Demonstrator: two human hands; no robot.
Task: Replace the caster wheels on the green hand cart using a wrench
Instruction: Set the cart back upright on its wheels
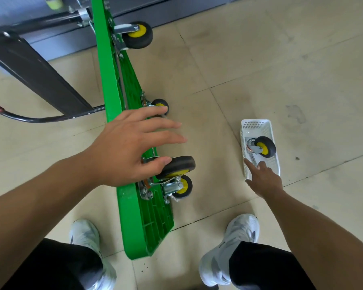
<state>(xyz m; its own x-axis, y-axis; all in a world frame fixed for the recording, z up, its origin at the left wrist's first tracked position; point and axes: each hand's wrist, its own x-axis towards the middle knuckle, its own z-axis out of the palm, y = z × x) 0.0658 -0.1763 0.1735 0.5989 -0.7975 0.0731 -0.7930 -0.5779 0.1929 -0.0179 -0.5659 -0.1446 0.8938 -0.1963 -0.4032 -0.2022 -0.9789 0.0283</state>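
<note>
Green cart [113, 84] tipped on edge, I'm bracing it, other hand at the white basket [256, 124].
The cart stands left of the basket; I'd brace it firmly before turning any bolt. The spare caster [264, 146] lies in the basket, just beyond my right hand [262, 178], fingers straight, holding nothing. My left hand [132, 147] is spread, thumb touching the near caster [177, 165].

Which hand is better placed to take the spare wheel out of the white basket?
The right hand. Its fingers reach the near end of the basket, close to the spare wheel. The left hand is spread over the green cart on the other side, away from the basket.
</note>
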